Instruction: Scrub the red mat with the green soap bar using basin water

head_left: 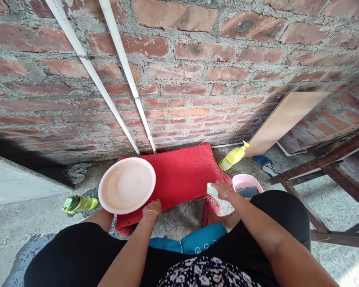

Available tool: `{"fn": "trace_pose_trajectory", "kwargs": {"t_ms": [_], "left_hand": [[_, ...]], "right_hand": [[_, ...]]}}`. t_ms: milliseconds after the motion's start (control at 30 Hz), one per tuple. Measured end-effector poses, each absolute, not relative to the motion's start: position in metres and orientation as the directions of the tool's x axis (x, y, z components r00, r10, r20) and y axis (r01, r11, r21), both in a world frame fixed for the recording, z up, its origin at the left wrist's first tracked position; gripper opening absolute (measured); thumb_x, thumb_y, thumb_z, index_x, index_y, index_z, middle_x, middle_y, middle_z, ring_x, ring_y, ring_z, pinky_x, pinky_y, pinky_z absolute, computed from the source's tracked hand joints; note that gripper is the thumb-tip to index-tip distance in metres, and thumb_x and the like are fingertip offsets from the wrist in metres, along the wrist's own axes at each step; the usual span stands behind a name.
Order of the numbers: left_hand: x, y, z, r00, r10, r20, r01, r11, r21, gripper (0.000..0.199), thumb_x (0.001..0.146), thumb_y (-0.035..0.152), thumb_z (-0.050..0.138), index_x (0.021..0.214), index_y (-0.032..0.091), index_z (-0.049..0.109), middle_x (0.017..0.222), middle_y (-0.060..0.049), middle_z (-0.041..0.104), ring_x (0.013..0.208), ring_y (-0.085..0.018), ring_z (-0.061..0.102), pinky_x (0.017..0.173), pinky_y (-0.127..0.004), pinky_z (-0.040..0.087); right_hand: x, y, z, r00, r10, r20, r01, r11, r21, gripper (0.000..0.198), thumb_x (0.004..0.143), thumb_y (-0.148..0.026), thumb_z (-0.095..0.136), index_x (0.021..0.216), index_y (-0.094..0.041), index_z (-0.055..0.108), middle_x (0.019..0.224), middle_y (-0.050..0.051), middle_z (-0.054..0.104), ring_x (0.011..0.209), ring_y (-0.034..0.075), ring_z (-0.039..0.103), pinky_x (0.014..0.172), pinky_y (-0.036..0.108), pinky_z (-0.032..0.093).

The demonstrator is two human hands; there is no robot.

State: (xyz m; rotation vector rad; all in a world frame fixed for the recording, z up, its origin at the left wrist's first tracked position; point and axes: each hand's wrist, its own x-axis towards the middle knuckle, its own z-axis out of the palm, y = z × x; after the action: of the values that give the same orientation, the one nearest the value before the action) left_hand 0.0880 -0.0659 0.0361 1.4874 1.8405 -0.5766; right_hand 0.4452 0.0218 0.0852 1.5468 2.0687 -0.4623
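A red mat (179, 175) with a fuzzy surface is spread out in front of me. My left hand (152, 208) is closed on its near edge, just beside the basin; the fingertips are partly hidden. The fingers of my right hand (223, 189) are wrapped round a pale green block (212, 189), about the size of a bar of soap, at the mat's right edge. Whether it is soap or a brush I cannot tell. A wide white basin (128, 185) rests over the mat's left end, with what looks like shallow water in it.
To the right are a yellow pump bottle (233, 156), a pink tub (247, 180) with a dark object inside, and a wooden frame (326, 169). A green bottle (80, 203) lies left. A grey rag (77, 172) is by the brick wall (194, 79), where two white pipes (122, 56) run down.
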Motion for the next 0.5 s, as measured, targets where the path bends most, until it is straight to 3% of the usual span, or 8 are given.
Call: {"fn": "trace_pose_trajectory", "kwargs": {"t_ms": [100, 167, 333, 500], "left_hand": [[0.085, -0.066, 0.031, -0.138, 0.654, -0.744, 0.951, 0.298, 0.085, 0.041, 0.081, 0.027, 0.053, 0.12, 0.015, 0.05, 0.123, -0.018, 0.059, 0.115, -0.027, 0.057, 0.09, -0.039, 0.046], [0.081, -0.068, 0.026, -0.171, 0.644, -0.746, 0.935, 0.344, 0.082, 0.047, 0.078, 0.036, 0.059, 0.119, 0.015, 0.048, 0.12, -0.018, 0.061, 0.113, -0.027, 0.058, 0.089, -0.037, 0.046], [0.073, -0.072, 0.014, -0.239, 0.615, -0.751, 0.903, 0.425, 0.061, 0.06, 0.066, 0.037, 0.071, 0.116, 0.013, 0.047, 0.117, -0.018, 0.064, 0.11, -0.028, 0.06, 0.086, -0.037, 0.046], [0.073, -0.073, 0.005, -0.251, 0.669, -0.699, 0.905, 0.419, 0.076, 0.042, 0.076, 0.033, 0.063, 0.11, 0.014, 0.049, 0.109, -0.015, 0.068, 0.106, -0.026, 0.061, 0.084, -0.035, 0.046]], "right_hand": [[0.473, 0.037, 0.103, -0.024, 0.82, -0.571, 0.97, 0.158, 0.186, 0.051, 0.071, -0.013, 0.06, 0.122, -0.019, 0.055, 0.12, 0.018, 0.054, 0.111, 0.032, 0.052, 0.088, 0.045, 0.036], [0.463, 0.044, 0.107, -0.019, 0.83, -0.557, 0.972, 0.145, 0.182, 0.052, 0.071, -0.016, 0.061, 0.122, -0.016, 0.054, 0.119, 0.019, 0.054, 0.107, 0.032, 0.054, 0.085, 0.044, 0.038], [0.355, 0.042, 0.092, -0.269, 0.811, -0.519, 0.951, 0.308, -0.011, 0.058, 0.067, -0.029, 0.065, 0.123, -0.03, 0.051, 0.116, 0.007, 0.055, 0.102, 0.024, 0.055, 0.082, 0.033, 0.039], [0.234, 0.03, 0.062, -0.573, 0.699, -0.427, 0.817, 0.525, -0.238, 0.052, 0.067, -0.029, 0.062, 0.118, -0.028, 0.053, 0.118, 0.008, 0.052, 0.105, 0.025, 0.052, 0.086, 0.038, 0.039]]}}
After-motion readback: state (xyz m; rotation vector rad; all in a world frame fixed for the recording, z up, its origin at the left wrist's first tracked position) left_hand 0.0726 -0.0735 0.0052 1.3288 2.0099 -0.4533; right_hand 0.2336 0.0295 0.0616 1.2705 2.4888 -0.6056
